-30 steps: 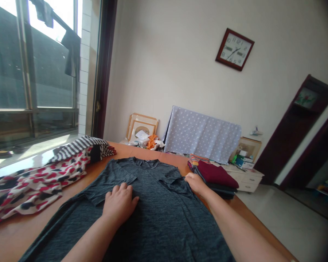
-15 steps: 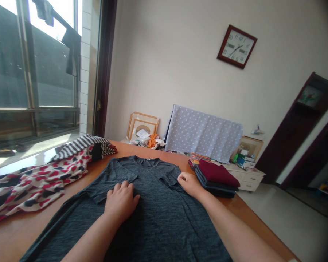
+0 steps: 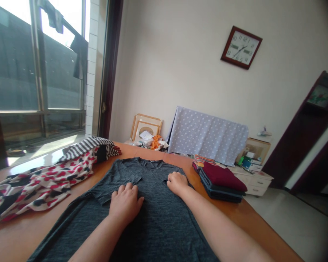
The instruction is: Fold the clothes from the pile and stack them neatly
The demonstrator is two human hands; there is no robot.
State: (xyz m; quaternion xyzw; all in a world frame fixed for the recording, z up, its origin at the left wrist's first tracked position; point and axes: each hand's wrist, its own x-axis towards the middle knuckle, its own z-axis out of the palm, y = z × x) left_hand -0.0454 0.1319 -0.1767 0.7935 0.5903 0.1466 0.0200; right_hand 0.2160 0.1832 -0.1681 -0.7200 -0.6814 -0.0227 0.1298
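Note:
A dark grey T-shirt (image 3: 155, 214) lies spread on the table, its neckline at the far end. Its left-hand sleeve is folded in across the front. My left hand (image 3: 126, 202) rests flat on the shirt beside that sleeve, fingers spread and holding nothing. At the right shoulder my right hand (image 3: 178, 183) has its fingers curled over the other sleeve, closed on the cloth. Most of that sleeve is hidden beneath the hand.
Folded clothes (image 3: 221, 178), dark red on top, are stacked at the table's right edge. Patterned garments (image 3: 43, 185) lie loosely on the left of the wooden table (image 3: 232, 222). Beyond the far edge stands something draped with a dotted cloth (image 3: 207, 134).
My right hand has moved left, drawing the right sleeve inward over the shirt. The left hand stays flat on the shirt. The whole view has shifted slightly.

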